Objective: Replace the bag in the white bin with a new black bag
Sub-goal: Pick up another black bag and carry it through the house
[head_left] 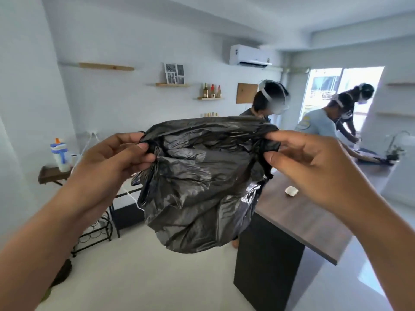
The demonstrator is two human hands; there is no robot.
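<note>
While three other people work behind you at the counter and by the bright doorway, you hold the black bag up at chest height in the middle of the room, stretched between both hands. Your left hand has its fingers curled shut around a gathered bunch of plastic at the bag's left upper corner; your right hand pinches the opposite corner between thumb and fingertips, the other fingers loosely bent. The upper edge runs taut from one grip to the other, and the crumpled body hangs free below, clear of the floor and touching nothing.

The white bin is nowhere in this view, so the step in hand looks like opening the bag's mouth before fitting it. To do it well, you would want each hand to hold only one layer of film, not the whole bunch: the left grip appears to clamp several folds together, which would keep the mouth sealed. Easing that fist and sliding the layers apart with the thumb should let air in. Whether the edge you hold is the open end cannot be told from here. Thin film of this kind tears at a pinched corner if pulled hard, so spread gently, then look down to find the bin before lowering the bag.
</note>
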